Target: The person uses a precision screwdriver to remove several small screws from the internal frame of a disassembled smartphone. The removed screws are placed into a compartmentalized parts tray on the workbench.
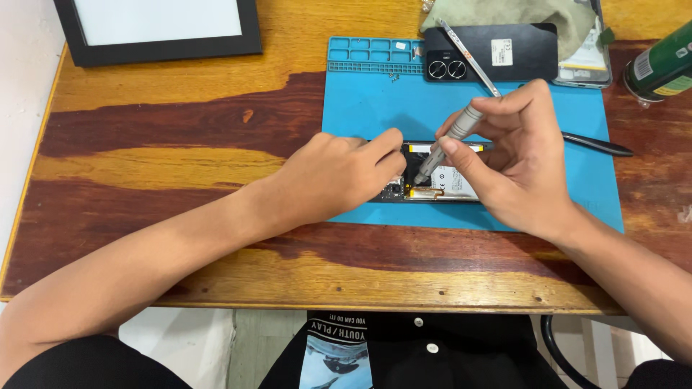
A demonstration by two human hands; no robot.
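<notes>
An opened phone (441, 181) lies on a blue work mat (375, 108), its white battery and circuit board showing. My left hand (339, 173) rests on the phone's left end, fingers curled and pressing on it. My right hand (515, 155) grips a slim grey screwdriver (447, 142), tilted, with its tip down on the phone near the board. Part of the phone is hidden under both hands.
The phone's black back cover (504, 52) lies at the mat's far edge, with metal tweezers (468, 54) across it. A black pen-like tool (598, 146) lies behind my right hand. A green can (663, 65), a cloth (519, 14) and a black frame (158, 29) sit on the wooden table (180, 130).
</notes>
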